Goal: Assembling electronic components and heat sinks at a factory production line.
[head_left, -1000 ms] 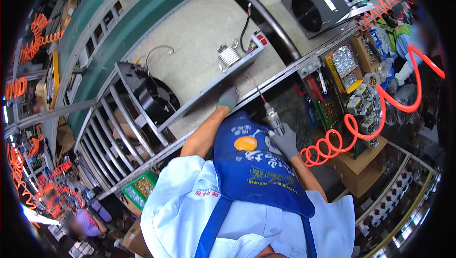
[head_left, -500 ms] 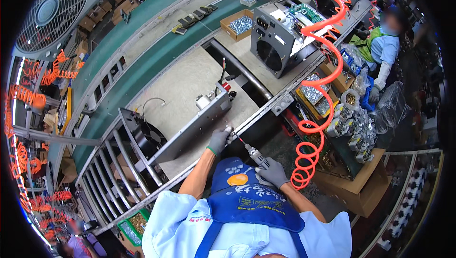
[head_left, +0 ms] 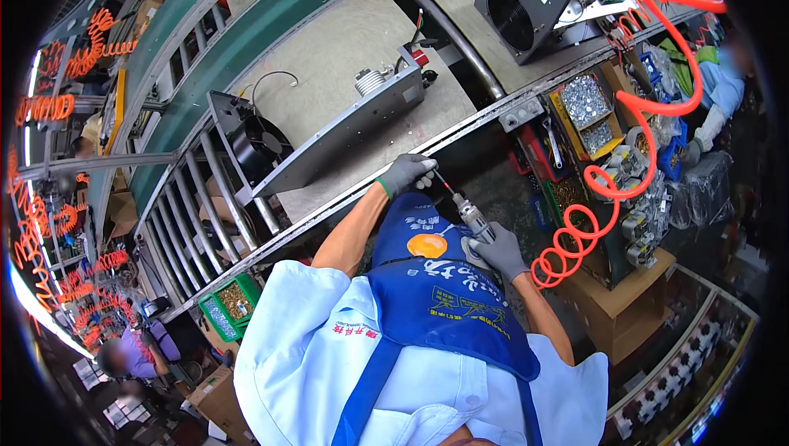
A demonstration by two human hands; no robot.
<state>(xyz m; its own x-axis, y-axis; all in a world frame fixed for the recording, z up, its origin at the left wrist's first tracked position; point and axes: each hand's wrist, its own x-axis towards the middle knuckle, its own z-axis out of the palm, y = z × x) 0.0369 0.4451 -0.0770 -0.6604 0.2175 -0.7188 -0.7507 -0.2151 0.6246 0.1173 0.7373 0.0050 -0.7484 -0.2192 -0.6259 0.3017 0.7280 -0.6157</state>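
My right hand (head_left: 501, 252), in a grey glove, grips a silver power screwdriver (head_left: 472, 216) with a long thin bit. My left hand (head_left: 407, 173), also gloved, is closed at the bit's tip, its fingertips pinched together. Whatever it pinches is too small to make out. Both hands are in front of the bench edge. Beyond them a grey metal panel (head_left: 349, 138) stands on edge on the bench, with a ribbed silver part (head_left: 370, 80) and a red connector (head_left: 420, 57) behind its far right end. A black fan (head_left: 261, 142) sits at its left end.
A coiled red air hose (head_left: 588, 220) hangs at my right. Trays of screws (head_left: 585, 101) stand beside it. A second grey unit (head_left: 526, 6) is at the back right. Rollers (head_left: 197, 216) and a green parts bin (head_left: 233, 306) are at left; a co-worker (head_left: 719, 89) is far right.
The whole view has shifted, so the bench appears higher. My hands have drawn back slightly from the bench edge. The screwdriver stays in my right hand, its bit at my left fingertips.
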